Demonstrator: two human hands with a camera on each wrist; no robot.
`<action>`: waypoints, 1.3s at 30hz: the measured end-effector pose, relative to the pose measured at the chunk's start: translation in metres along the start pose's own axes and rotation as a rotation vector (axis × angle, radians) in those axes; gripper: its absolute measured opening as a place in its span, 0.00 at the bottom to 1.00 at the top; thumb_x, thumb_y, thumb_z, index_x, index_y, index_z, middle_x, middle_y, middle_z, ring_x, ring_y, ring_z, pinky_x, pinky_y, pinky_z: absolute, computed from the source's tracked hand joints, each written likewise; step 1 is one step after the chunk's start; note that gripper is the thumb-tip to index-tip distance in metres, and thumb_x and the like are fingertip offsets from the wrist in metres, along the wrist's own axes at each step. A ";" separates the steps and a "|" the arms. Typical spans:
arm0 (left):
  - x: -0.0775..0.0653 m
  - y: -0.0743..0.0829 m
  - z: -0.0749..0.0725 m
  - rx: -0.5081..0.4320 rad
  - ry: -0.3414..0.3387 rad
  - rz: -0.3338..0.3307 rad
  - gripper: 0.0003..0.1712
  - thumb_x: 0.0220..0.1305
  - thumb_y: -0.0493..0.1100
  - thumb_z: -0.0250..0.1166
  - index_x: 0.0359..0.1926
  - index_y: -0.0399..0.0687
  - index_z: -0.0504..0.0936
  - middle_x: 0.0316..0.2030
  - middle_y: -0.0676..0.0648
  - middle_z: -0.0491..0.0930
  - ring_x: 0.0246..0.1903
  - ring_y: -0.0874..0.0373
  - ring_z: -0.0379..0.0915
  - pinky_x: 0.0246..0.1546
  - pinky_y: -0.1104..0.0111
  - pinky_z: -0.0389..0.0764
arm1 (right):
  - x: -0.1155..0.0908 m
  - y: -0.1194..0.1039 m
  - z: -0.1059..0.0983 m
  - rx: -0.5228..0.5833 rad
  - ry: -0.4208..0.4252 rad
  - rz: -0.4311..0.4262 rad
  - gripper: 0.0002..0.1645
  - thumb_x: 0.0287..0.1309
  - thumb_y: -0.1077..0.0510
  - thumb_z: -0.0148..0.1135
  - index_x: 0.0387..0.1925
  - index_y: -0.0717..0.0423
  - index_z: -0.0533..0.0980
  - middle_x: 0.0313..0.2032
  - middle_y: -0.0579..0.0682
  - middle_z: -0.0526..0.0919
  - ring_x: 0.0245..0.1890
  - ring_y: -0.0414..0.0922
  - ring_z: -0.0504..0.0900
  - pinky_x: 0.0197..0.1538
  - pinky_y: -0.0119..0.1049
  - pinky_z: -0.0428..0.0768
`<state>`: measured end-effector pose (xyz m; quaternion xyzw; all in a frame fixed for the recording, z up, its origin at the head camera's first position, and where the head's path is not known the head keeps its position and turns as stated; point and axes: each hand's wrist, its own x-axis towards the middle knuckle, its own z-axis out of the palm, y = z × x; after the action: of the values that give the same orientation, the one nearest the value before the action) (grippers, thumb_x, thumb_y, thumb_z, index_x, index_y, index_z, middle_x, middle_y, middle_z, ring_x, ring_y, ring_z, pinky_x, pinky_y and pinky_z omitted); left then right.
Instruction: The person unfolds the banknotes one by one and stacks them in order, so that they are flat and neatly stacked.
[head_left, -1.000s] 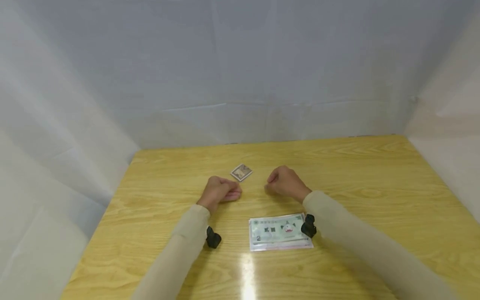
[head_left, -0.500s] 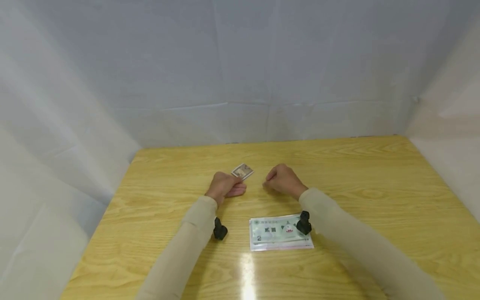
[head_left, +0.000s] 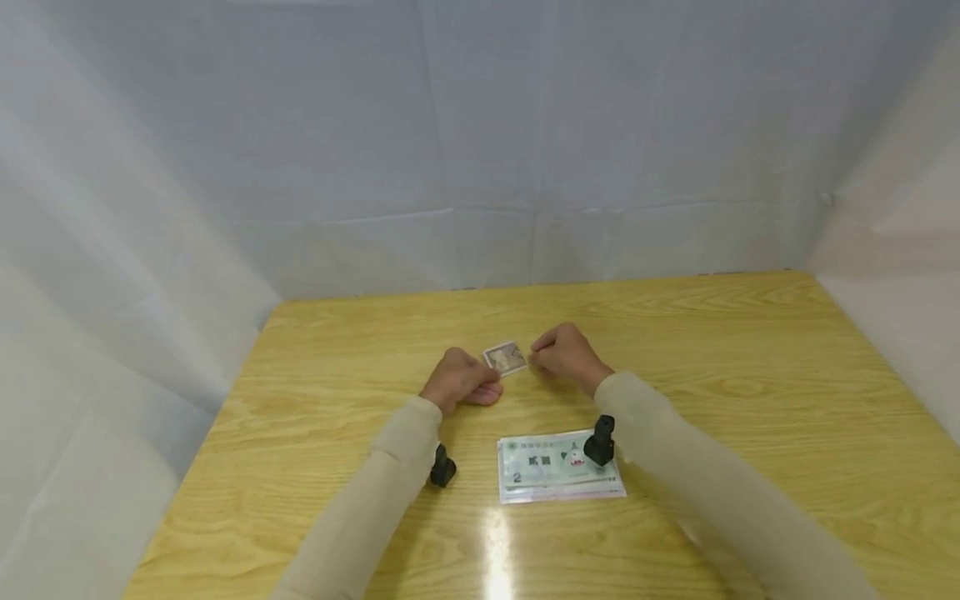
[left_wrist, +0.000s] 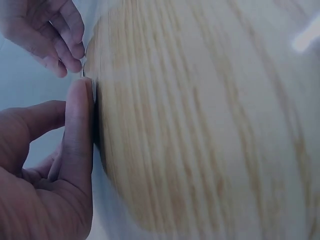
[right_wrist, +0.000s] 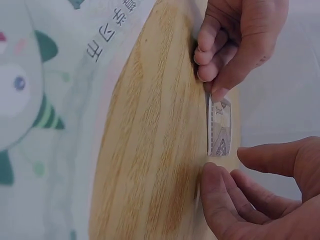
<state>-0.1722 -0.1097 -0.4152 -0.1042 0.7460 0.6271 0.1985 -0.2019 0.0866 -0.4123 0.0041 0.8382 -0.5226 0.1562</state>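
A small postage stamp [head_left: 506, 358] with a white border and a brownish picture lies toward the back of the wooden table. My left hand [head_left: 465, 382] pinches its near left corner, the thumb on top as the right wrist view shows. In the left wrist view the stamp is seen almost edge-on by the thumb tip. My right hand [head_left: 567, 353] is just beyond the stamp's right edge. Its thumb and index finger [right_wrist: 215, 187] are apart, with nothing between them.
A stack of green printed notes [head_left: 555, 460], marked with a 2 and a cartoon figure, lies nearer the front, partly under the right wrist's black camera [head_left: 600, 442]. White sheeting [head_left: 480, 142] encloses the table's back and sides.
My left hand has moved right, taken the stamp by its corner and drawn it right and slightly nearer, turning it a little. The right hand has barely shifted; its thumb and index finger have parted.
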 end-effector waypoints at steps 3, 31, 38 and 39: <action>-0.002 0.002 0.002 0.042 -0.017 0.003 0.10 0.68 0.31 0.63 0.38 0.22 0.82 0.25 0.40 0.85 0.20 0.60 0.82 0.26 0.71 0.88 | 0.001 -0.001 0.001 0.055 -0.012 0.030 0.14 0.60 0.68 0.64 0.47 0.70 0.81 0.44 0.61 0.83 0.36 0.47 0.82 0.39 0.35 0.86; -0.010 0.007 0.003 0.080 -0.085 0.074 0.11 0.69 0.34 0.65 0.43 0.24 0.81 0.31 0.35 0.86 0.25 0.55 0.84 0.32 0.66 0.90 | -0.007 -0.002 -0.016 0.250 -0.063 0.038 0.09 0.65 0.71 0.61 0.45 0.74 0.80 0.44 0.61 0.81 0.32 0.44 0.80 0.39 0.36 0.88; -0.029 0.007 -0.002 0.017 -0.052 0.110 0.12 0.71 0.34 0.63 0.49 0.27 0.81 0.39 0.33 0.85 0.32 0.52 0.86 0.38 0.64 0.90 | -0.019 0.000 -0.027 0.245 -0.077 0.038 0.09 0.67 0.67 0.64 0.45 0.70 0.78 0.44 0.59 0.81 0.34 0.44 0.82 0.47 0.42 0.88; -0.031 0.007 -0.002 -0.003 -0.050 0.114 0.13 0.72 0.34 0.63 0.51 0.27 0.81 0.41 0.32 0.85 0.33 0.51 0.86 0.40 0.63 0.90 | -0.021 0.001 -0.029 0.249 -0.083 0.034 0.09 0.67 0.67 0.64 0.45 0.70 0.78 0.45 0.59 0.81 0.34 0.44 0.82 0.48 0.43 0.88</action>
<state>-0.1473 -0.1134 -0.3955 -0.0463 0.7447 0.6408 0.1808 -0.1889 0.1154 -0.3960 0.0158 0.7595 -0.6194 0.1979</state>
